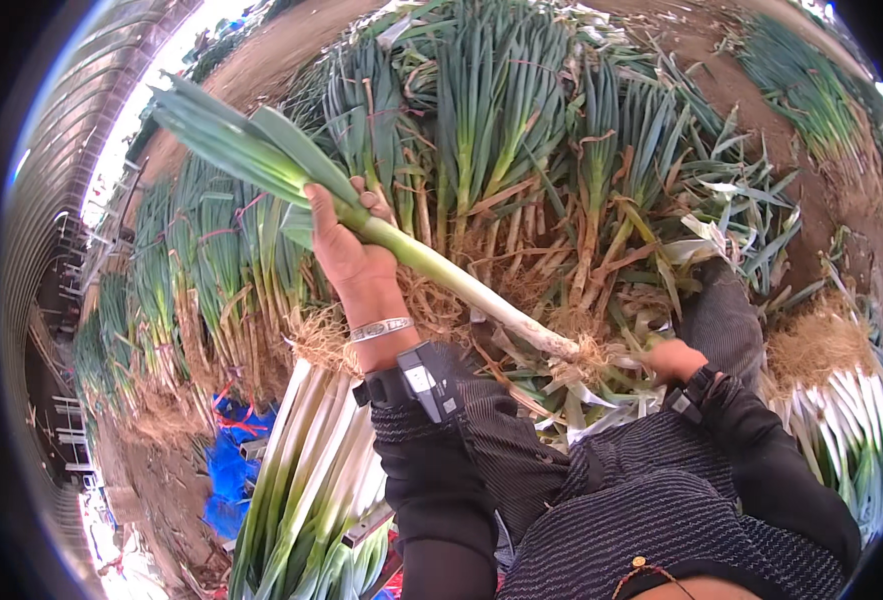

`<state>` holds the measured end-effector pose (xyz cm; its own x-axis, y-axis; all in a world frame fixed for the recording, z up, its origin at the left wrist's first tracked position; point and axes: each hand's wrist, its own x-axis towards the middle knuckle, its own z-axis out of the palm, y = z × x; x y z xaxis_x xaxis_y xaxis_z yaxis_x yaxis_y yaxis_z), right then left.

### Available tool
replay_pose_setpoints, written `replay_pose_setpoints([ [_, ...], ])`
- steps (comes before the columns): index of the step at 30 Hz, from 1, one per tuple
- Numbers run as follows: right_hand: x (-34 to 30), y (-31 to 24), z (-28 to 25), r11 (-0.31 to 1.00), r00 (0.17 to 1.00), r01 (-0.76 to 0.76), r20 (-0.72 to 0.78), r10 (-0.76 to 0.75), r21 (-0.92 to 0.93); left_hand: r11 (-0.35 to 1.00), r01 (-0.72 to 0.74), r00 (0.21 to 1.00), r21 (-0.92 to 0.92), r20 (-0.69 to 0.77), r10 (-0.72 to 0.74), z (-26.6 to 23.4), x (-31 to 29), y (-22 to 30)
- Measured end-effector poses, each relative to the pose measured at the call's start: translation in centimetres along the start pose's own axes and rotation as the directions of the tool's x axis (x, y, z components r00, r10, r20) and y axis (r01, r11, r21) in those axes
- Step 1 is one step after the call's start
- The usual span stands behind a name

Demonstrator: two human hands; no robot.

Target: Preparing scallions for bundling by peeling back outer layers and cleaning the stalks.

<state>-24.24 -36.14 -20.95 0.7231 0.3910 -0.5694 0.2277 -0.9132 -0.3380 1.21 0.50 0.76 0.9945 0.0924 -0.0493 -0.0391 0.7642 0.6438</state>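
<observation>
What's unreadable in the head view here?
- Right hand: fingers hidden behind the leek root end and loose leaves.
- Left hand: palm side hidden, only its back shows.
- Trimmed leeks: lower ends cut off by the bottom edge.
- Left rim: structures too bent and overexposed.

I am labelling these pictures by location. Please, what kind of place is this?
Probably a greenhouse or farm shed where leeks are cleaned. The left hand holds a leek, the right hand is at its roots. Bundles of leeks lie on bare soil, and an arched roof curves overhead.
</observation>
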Motion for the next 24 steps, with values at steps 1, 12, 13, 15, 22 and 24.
replay_pose_setpoints([
  [1, 0.1, 0.2, -0.8, 0.995, 0.965, 0.06, -0.261, -0.038, 0.077, 1.0, 0.022, 0.999, 0.014, 0.031, -0.022, 0.4, -0.3, -0.3],
  [12, 7.3, -15.1, -17.1, 0.901, 0.406, 0.401, -0.914, -0.012, 0.166, 0.987, -0.029, 0.984, 0.156, -0.171, 0.056, 2.5, -0.4, -4.7],
  [13, 7.8, -15.2, -17.0, 0.901, 0.405, 0.399, -0.914, -0.008, 0.168, 0.989, 0.0, 0.99, 0.148, -0.138, 0.02, 2.5, -0.4, -4.9],
  [15, 8.6, -15.4, -17.0, 0.907, 0.313, 0.395, -0.95, 0.018, 0.147, 0.989, 0.012, 0.991, 0.15, -0.135, 0.008, 2.5, -0.5, -5.2],
  [22, 8.8, -14.2, -18.3, 0.887, 0.32, 0.384, -0.938, 0.133, 0.257, 0.976, 0.189, 0.979, 0.108, -0.095, -0.179, 5.7, -2.1, -6.5],
  [24, 9.9, -16.3, -19.4, 0.542, 0.434, 0.696, -0.877, 0.205, 0.471, 0.926, -0.096, 0.98, 0.366, 0.196, 0.024, 2.2, -1.6, -6.3],
])
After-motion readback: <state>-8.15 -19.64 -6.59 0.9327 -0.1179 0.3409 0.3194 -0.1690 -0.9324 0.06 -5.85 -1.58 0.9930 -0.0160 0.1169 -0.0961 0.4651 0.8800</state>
